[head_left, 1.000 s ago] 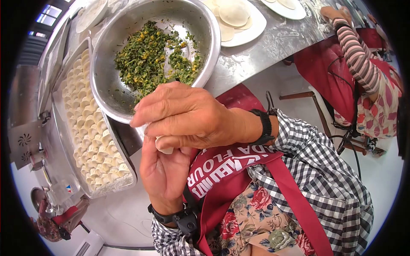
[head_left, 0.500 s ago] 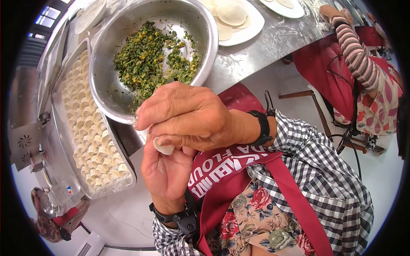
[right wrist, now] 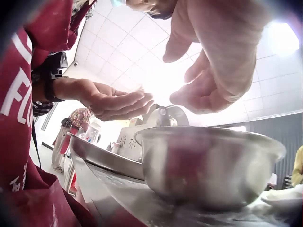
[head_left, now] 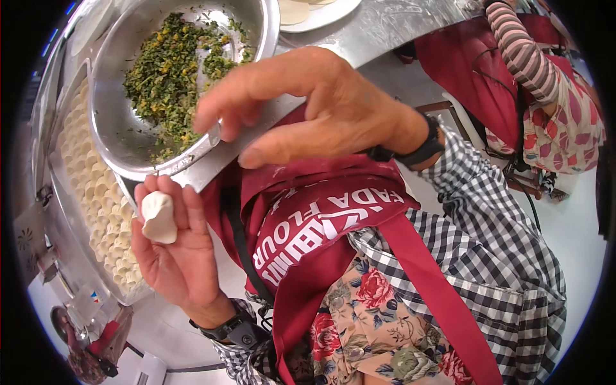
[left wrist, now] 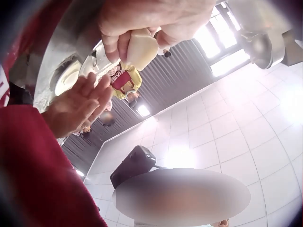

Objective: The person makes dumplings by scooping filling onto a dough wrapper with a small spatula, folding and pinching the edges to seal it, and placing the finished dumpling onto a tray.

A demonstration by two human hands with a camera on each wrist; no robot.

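A pleated white dumpling (head_left: 158, 217) lies across the fingers of my upturned left hand (head_left: 183, 256). The palm shows, and the thumb lies beside the dumpling. In the left wrist view the same dumpling (left wrist: 142, 49) appears near the top, against the fingers. My right hand (head_left: 321, 106) is apart from it, over the near side of the metal bowl (head_left: 102, 122). Its thumb and bent fingers are spread, with nothing between them. In the bowl is a chopped green and yellow filling (head_left: 163, 77).
Rows of shaped dumplings (head_left: 96, 186) fill a metal tray (head_left: 59, 144) left of the bowl. A white plate (head_left: 337, 14) of dough rounds is at the far edge of the view. Another person in a striped sleeve (head_left: 523, 51) is at the metal table (head_left: 391, 40) to the right.
My hands have separated. The left moved left and lower, uncovering the dumpling on its fingers. The right let go and lifted away with fingers spread. The view has shifted.
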